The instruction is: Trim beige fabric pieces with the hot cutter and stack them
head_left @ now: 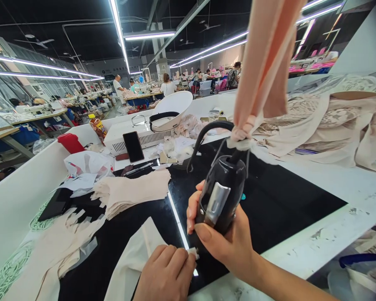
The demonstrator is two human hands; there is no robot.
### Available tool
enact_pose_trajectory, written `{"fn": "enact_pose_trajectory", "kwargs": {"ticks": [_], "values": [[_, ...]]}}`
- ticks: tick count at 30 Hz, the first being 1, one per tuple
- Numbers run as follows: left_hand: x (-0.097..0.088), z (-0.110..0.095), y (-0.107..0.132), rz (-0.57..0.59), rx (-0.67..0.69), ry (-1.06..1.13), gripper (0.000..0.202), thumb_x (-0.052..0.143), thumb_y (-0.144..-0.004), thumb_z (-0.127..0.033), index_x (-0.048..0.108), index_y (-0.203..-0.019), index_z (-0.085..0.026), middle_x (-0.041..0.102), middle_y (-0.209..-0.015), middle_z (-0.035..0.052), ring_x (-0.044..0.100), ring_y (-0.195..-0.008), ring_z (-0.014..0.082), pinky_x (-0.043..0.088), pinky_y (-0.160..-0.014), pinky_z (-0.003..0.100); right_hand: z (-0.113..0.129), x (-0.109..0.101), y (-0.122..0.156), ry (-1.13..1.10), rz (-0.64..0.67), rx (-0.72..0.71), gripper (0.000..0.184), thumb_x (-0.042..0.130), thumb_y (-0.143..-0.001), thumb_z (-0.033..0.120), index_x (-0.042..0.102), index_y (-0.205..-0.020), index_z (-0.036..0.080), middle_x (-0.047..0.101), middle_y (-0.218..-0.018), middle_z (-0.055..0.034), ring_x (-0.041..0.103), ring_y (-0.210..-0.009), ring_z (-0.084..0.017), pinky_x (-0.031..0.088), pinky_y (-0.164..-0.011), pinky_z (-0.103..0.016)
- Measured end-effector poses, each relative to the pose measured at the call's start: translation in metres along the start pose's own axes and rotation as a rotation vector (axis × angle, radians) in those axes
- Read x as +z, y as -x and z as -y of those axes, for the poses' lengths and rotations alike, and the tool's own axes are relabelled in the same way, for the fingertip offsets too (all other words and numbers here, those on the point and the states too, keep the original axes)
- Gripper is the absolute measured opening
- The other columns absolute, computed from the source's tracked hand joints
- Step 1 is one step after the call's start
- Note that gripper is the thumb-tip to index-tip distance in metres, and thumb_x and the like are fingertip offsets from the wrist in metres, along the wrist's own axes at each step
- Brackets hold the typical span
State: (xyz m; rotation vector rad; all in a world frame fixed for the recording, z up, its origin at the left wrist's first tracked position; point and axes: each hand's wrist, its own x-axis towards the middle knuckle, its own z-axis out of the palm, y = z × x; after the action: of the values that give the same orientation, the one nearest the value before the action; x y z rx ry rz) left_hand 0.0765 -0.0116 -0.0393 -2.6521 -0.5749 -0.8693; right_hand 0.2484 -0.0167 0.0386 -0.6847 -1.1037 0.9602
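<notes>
Now, clasping blk handheld tool (233,196) in R hand (228,244), over blk tabletop (285,194), just beside L hand (167,271). Prob. working best by keeping tool steady, spreading loose cream fabric (134,253) flat w/ L & keeping fingertips clear of tool's lower end. Wrapping R fingers round tool body, resting thumb tip by lower end of metal piece (218,202), leaning tool's top to right. Laying L palm-down against fabric, bending fingers nr small white bit (193,252); can't tell if pinching or just pressing.
</notes>
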Motion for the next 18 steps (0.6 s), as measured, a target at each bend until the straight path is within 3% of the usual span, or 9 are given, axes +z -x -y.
{"fn": "enact_pose_trajectory", "kwargs": {"ticks": [5,11,18], "values": [[-0.0026,0.0016,-0.0003,0.002,0.007,0.025,0.04,0.031,-0.113,-0.007,0.059,-0.087,-0.021,0.064,-0.072,-0.0016,0.058,-0.057,0.0158,0.044,-0.055,0.031,0.0003,-0.0013,0.0043,0.025,0.003,0.011,0.038,0.082,-0.086,0.036,0.045,-0.091,0.028,0.055,-0.073,0.0051,0.048,-0.056,-0.012,0.05,-0.051,-0.027],[-0.0033,0.0029,0.0064,0.022,0.009,0.002,0.031,0.04,-0.109,-0.007,0.067,-0.1,-0.02,0.06,-0.072,-0.0013,0.057,-0.059,0.0136,0.046,-0.058,0.026,0.0011,0.0002,0.0044,0.004,-0.018,0.018,0.038,0.082,-0.087,0.043,0.047,-0.092,0.029,0.054,-0.073,0.0048,0.046,-0.056,-0.013,0.049,-0.05,-0.027],[-0.0028,0.0029,0.005,0.014,0.003,0.03,0.038,0.033,-0.112,-0.008,0.062,-0.092,-0.02,0.063,-0.072,-0.0007,0.058,-0.058,0.0156,0.046,-0.055,0.029,-0.0023,0.0001,0.0066,0.042,-0.013,0.016,0.035,0.078,-0.085,0.028,0.047,-0.099,0.029,0.056,-0.074,0.0053,0.053,-0.057,-0.014,0.052,-0.054,-0.029]]}}
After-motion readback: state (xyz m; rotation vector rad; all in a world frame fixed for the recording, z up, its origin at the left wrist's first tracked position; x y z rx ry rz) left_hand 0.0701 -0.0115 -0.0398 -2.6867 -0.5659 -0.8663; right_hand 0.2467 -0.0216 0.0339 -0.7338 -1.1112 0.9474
